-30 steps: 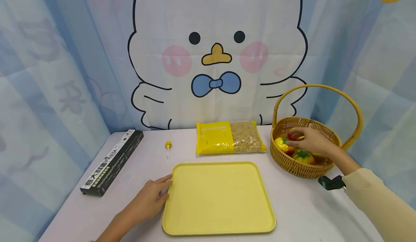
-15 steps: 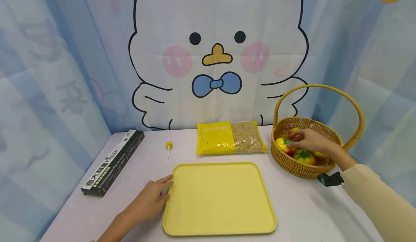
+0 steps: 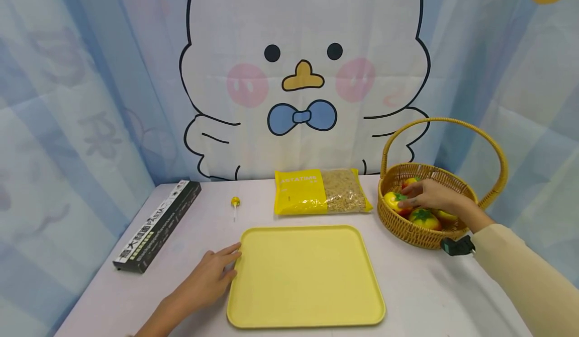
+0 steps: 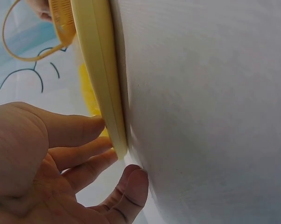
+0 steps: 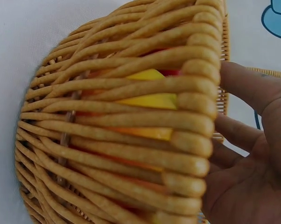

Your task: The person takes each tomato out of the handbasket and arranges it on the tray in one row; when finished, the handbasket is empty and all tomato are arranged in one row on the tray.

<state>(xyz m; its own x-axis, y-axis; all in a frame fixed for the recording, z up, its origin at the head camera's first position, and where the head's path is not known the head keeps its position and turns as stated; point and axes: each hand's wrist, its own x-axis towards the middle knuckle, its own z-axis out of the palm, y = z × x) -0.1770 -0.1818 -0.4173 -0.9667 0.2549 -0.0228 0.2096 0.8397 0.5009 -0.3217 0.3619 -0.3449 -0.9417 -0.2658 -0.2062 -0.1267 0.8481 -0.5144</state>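
My left hand (image 3: 209,279) rests at the left edge of a yellow tray (image 3: 307,276), fingertips touching its rim. In the left wrist view, the thumb and several fingers meet the tray's side (image 4: 101,70) without curling round it. Over at the right, my right hand (image 3: 436,198) reaches into a wicker basket (image 3: 400,229) with a tall handle. Its fingers are spread loosely by a yellow-and-red fruit (image 3: 392,201) with a green top; touching it or not is unclear. The right wrist view hides the fingertips behind the basket rim (image 5: 192,121). Another such fruit (image 3: 424,220) lies nearer the front.
A yellow pasta bag (image 3: 300,193) with a see-through part lies behind the tray. Left of it is a lollipop (image 3: 235,203). Along the table's left side lies a long black-and-white pasta box (image 3: 156,229). A cartoon-printed curtain (image 3: 298,25) closes off the back.
My right hand stays in the basket, its forearm and sleeve shifting slightly up and left. The left hand and the tray hold still.
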